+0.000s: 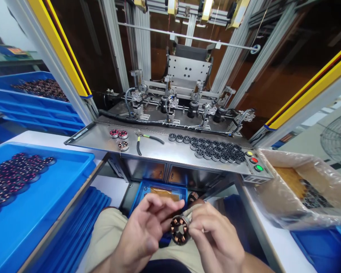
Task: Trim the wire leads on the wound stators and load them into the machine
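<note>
Low in the view, over my lap, both hands grip one small wound stator (180,229) with copper coils showing on its face. My left hand (142,235) pinches its left side with curled fingers. My right hand (213,237) closes on its right side. On the steel shelf (102,138) ahead lie several bare dark stators (216,149) in a cluster, three wound stators (119,138) to the left, and a pair of pliers (143,140) with green-black handles.
A blue tray (59,189) at my left holds several wound stators (8,180). More blue trays (31,100) are stacked behind it. A plastic-lined carton (304,189) stands at the right. Red, green and yellow buttons (254,161) sit on the shelf's right end. A winding machine (184,94) stands behind the shelf.
</note>
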A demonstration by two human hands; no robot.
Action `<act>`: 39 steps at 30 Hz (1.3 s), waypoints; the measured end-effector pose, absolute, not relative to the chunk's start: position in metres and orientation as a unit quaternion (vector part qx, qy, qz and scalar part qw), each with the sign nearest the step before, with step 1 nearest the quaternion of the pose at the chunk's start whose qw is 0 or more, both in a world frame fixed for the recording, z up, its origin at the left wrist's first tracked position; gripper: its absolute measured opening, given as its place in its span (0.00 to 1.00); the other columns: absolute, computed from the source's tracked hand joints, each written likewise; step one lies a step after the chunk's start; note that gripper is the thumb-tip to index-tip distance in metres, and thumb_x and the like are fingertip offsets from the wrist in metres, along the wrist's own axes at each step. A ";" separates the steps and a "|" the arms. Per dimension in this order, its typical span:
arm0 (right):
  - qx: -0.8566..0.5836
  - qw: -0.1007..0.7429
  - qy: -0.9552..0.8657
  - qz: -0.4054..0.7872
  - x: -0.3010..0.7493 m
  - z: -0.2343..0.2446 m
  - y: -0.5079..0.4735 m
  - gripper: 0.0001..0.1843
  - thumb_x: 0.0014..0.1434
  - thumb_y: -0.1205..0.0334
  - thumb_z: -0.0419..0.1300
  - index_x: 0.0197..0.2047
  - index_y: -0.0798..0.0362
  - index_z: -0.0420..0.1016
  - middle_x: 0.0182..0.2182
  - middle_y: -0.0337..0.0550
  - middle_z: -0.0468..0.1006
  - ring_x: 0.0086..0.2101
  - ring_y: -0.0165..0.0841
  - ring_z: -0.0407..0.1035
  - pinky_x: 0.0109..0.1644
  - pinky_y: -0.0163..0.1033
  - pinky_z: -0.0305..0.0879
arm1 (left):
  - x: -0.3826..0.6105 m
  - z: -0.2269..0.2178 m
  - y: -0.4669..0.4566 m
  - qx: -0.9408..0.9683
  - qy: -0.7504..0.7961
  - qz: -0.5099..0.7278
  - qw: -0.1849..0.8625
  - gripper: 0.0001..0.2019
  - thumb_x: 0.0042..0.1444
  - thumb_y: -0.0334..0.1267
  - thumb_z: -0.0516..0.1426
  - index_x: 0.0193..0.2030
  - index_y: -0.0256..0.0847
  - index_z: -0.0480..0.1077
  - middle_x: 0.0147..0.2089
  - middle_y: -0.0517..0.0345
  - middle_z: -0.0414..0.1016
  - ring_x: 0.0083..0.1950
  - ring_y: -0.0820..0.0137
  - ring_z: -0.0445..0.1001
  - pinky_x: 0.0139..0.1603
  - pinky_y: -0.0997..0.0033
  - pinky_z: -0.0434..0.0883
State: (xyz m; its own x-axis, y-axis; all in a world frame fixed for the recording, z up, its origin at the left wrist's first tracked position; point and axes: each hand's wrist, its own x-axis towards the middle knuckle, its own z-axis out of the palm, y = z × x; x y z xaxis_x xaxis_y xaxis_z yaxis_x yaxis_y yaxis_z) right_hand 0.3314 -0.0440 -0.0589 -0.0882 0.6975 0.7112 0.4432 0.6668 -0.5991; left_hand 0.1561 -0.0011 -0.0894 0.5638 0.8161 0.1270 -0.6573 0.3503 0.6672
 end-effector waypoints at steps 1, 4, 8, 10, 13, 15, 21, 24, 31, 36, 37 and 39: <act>-0.387 0.540 -0.741 0.099 0.333 -0.059 -0.045 0.06 0.62 0.75 0.55 0.37 0.56 0.70 0.27 0.42 0.73 0.28 0.30 0.70 0.29 0.37 0.67 | 0.157 -0.089 0.000 0.349 0.132 0.424 0.825 0.24 0.47 0.51 0.69 0.48 0.45 0.71 0.51 0.52 0.77 0.58 0.61 0.74 0.57 0.64 0.70; -0.385 0.513 -0.766 0.044 0.338 -0.058 -0.048 0.05 0.63 0.74 0.56 0.40 0.56 0.70 0.27 0.41 0.76 0.28 0.29 0.72 0.30 0.35 0.69 | 0.162 -0.090 0.001 0.369 0.132 0.309 0.867 0.24 0.52 0.55 0.64 0.46 0.38 0.71 0.38 0.52 0.79 0.39 0.68 0.80 0.39 0.72 0.75; -0.370 0.508 -0.776 0.041 0.344 -0.055 -0.045 0.04 0.66 0.70 0.54 0.42 0.54 0.70 0.27 0.41 0.76 0.27 0.30 0.72 0.29 0.36 0.70 | 0.165 -0.094 -0.002 0.399 0.128 0.315 0.852 0.17 0.57 0.48 0.64 0.44 0.38 0.70 0.32 0.55 0.80 0.33 0.69 0.81 0.31 0.75 0.74; -0.355 0.525 -0.772 0.053 0.345 -0.054 -0.042 0.05 0.67 0.62 0.56 0.44 0.54 0.70 0.27 0.43 0.77 0.27 0.32 0.73 0.29 0.38 0.71 | 0.165 -0.093 -0.003 0.401 0.152 0.326 0.843 0.16 0.57 0.48 0.64 0.44 0.39 0.70 0.33 0.55 0.80 0.34 0.70 0.80 0.33 0.75 0.74; -0.337 0.527 -0.779 0.042 0.348 -0.050 -0.038 0.13 0.66 0.53 0.59 0.47 0.55 0.69 0.29 0.44 0.77 0.28 0.33 0.74 0.30 0.39 0.73 | 0.164 -0.089 -0.004 0.395 0.170 0.320 0.844 0.17 0.55 0.48 0.65 0.44 0.39 0.71 0.32 0.56 0.80 0.34 0.71 0.79 0.34 0.75 0.73; -0.328 0.515 -0.791 0.030 0.350 -0.047 -0.037 0.12 0.67 0.55 0.59 0.46 0.55 0.70 0.29 0.44 0.77 0.29 0.33 0.74 0.30 0.39 0.73 | 0.164 -0.089 -0.005 0.396 0.173 0.323 0.842 0.17 0.55 0.48 0.65 0.43 0.39 0.72 0.33 0.57 0.79 0.33 0.72 0.78 0.35 0.75 0.73; -0.330 0.504 -0.798 0.008 0.349 -0.045 -0.040 0.05 0.66 0.68 0.57 0.37 0.57 0.73 0.25 0.43 0.75 0.26 0.30 0.70 0.27 0.37 0.68 | 0.165 -0.096 -0.007 0.388 0.139 0.337 0.846 0.14 0.58 0.45 0.64 0.46 0.41 0.72 0.34 0.57 0.78 0.33 0.71 0.80 0.32 0.76 0.74; -0.368 0.511 -0.776 0.017 0.347 -0.047 -0.044 0.05 0.62 0.73 0.58 0.35 0.58 0.74 0.26 0.44 0.75 0.26 0.31 0.70 0.28 0.38 0.68 | 0.163 -0.097 -0.009 0.375 0.115 0.367 0.844 0.16 0.53 0.38 0.68 0.47 0.45 0.72 0.47 0.54 0.79 0.42 0.69 0.81 0.41 0.72 0.76; -0.377 0.530 -0.757 0.061 0.341 -0.049 -0.042 0.06 0.61 0.75 0.57 0.36 0.57 0.73 0.27 0.43 0.76 0.27 0.31 0.72 0.29 0.38 0.70 | 0.163 -0.089 0.000 0.293 0.077 0.447 0.842 0.24 0.45 0.42 0.72 0.49 0.50 0.73 0.52 0.58 0.80 0.61 0.61 0.74 0.62 0.64 0.69; -0.343 0.529 -0.776 -0.008 0.340 -0.047 -0.041 0.05 0.64 0.72 0.57 0.37 0.58 0.74 0.26 0.43 0.77 0.26 0.30 0.72 0.28 0.36 0.71 | 0.175 -0.096 0.006 0.340 0.135 0.243 0.899 0.27 0.62 0.60 0.52 0.40 0.34 0.76 0.33 0.48 0.81 0.32 0.68 0.81 0.31 0.76 0.75; -0.344 0.526 -0.778 -0.018 0.341 -0.048 -0.042 0.05 0.64 0.72 0.57 0.37 0.58 0.74 0.26 0.43 0.77 0.26 0.29 0.72 0.29 0.36 0.71 | 0.176 -0.099 0.006 0.339 0.126 0.209 0.908 0.30 0.64 0.61 0.48 0.36 0.33 0.75 0.27 0.49 0.79 0.24 0.71 0.77 0.23 0.79 0.70; -0.356 0.518 -0.777 -0.038 0.344 -0.048 -0.045 0.04 0.62 0.74 0.58 0.36 0.59 0.75 0.26 0.44 0.77 0.27 0.29 0.72 0.30 0.35 0.71 | 0.177 -0.103 0.004 0.342 0.108 0.209 0.910 0.27 0.64 0.59 0.49 0.36 0.33 0.73 0.23 0.50 0.78 0.18 0.73 0.74 0.18 0.82 0.65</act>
State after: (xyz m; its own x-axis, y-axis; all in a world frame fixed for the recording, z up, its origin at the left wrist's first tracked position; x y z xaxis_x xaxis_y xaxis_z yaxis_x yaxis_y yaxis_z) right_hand 0.3436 -0.0445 -0.0483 -0.2101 0.5141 0.8316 0.5925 0.7435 -0.3100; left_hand 0.1775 0.0039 -0.1034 0.8892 0.4545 -0.0530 -0.3073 0.6790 0.6667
